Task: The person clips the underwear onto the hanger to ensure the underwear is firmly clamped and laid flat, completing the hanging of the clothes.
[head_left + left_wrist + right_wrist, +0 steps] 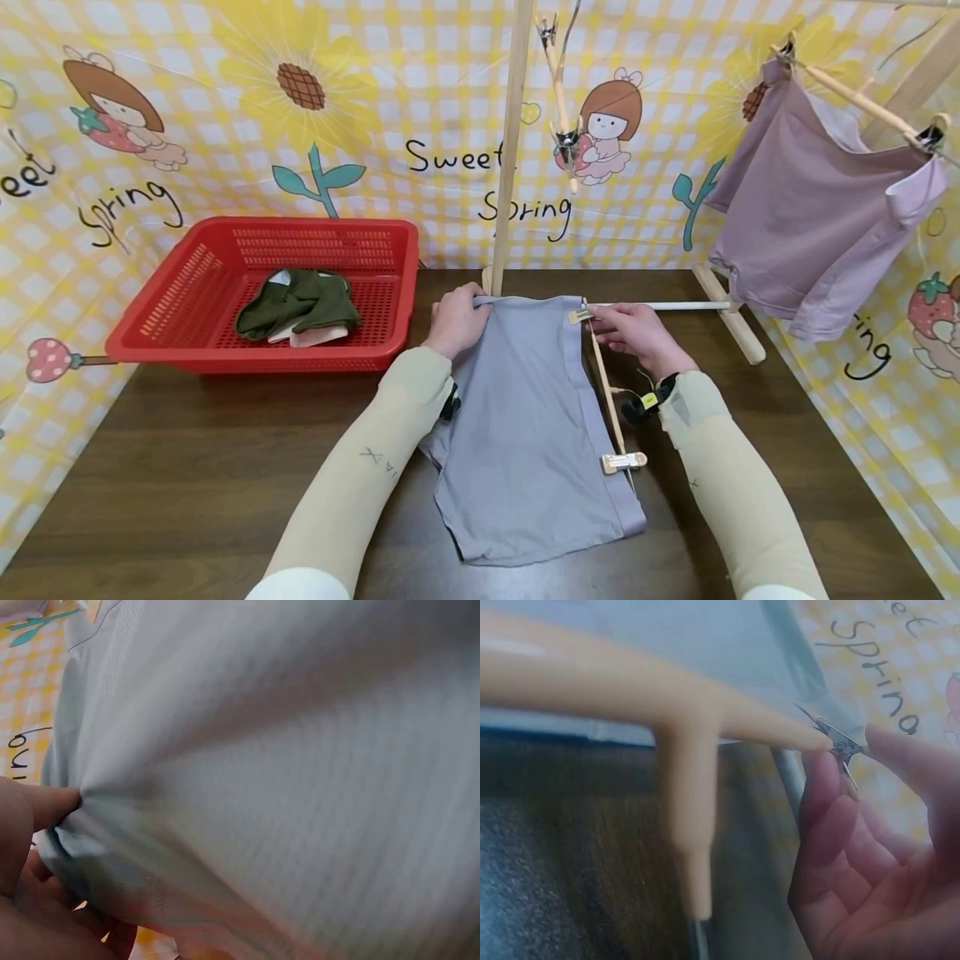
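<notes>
Grey shorts (517, 417) lie across the table with their waistband to the right. My left hand (456, 321) pinches their far edge; the left wrist view shows folds in the cloth (262, 787) fanning out from the thumb (56, 802). Along the waistband runs a clip hanger (606, 375), its hook toward the right. My right hand (633, 329) pinches the hanger's far clip (579, 316), at the waistband's far corner; in the right wrist view thumb and finger are on the metal clip (844, 746). The near clip (624, 462) sits over the waistband.
Left of the shorts, a red basket (300, 358) holds a dark green garment (300, 304) and something pale. Pinkish shorts (810, 200) hang clipped at right. Another clip hanger (561, 92) hangs at the back near a wooden post (512, 142). A white rod (682, 306) lies behind my right hand.
</notes>
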`<state>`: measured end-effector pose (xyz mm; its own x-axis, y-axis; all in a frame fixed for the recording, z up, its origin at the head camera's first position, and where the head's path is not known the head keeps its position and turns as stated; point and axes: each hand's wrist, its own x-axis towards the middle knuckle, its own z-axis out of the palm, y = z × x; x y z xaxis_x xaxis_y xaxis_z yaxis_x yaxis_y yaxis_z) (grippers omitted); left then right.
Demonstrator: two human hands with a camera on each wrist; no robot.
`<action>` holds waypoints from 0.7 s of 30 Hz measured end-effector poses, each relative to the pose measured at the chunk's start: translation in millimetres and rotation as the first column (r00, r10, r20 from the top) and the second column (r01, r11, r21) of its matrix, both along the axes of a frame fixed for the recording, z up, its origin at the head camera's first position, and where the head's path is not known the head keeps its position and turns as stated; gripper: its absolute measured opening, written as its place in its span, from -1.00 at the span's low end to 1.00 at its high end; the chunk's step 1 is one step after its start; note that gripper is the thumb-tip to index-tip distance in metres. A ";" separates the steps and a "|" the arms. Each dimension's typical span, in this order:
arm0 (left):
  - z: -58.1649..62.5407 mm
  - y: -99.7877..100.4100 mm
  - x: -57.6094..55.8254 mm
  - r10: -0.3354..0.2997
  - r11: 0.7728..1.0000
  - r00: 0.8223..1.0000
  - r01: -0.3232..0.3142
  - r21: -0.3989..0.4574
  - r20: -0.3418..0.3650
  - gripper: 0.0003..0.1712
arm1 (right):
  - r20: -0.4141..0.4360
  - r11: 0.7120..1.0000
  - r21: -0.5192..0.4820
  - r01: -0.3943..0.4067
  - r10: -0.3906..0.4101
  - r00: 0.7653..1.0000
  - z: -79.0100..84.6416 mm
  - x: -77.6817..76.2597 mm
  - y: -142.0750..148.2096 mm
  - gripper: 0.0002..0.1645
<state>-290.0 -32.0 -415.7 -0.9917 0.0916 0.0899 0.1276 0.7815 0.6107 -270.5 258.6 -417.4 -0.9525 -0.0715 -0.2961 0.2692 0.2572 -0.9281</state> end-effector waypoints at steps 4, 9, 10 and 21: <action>-0.9 1.4 -1.4 0.040 0.999 0.999 -0.040 0.012 -0.018 -0.81 | 0.045 1.000 0.022 -0.015 0.014 0.999 -4.0 -4.7 -2.3 -0.38; -4.6 1.9 0.4 0.047 0.999 0.999 -0.047 0.003 0.014 -0.82 | 0.086 0.997 0.071 -0.043 0.037 0.996 -4.5 -5.9 -4.7 -0.40; -4.8 2.1 1.4 0.043 0.999 0.999 -0.043 -0.002 0.018 -0.81 | 0.089 0.995 0.079 -0.052 0.045 0.995 -4.1 -5.6 -4.7 -0.40; 10.5 10.0 21.4 0.019 0.999 0.997 -0.022 -0.044 -0.075 -0.47 | -0.008 0.966 0.259 -0.027 0.030 1.000 11.5 9.8 1.7 -0.24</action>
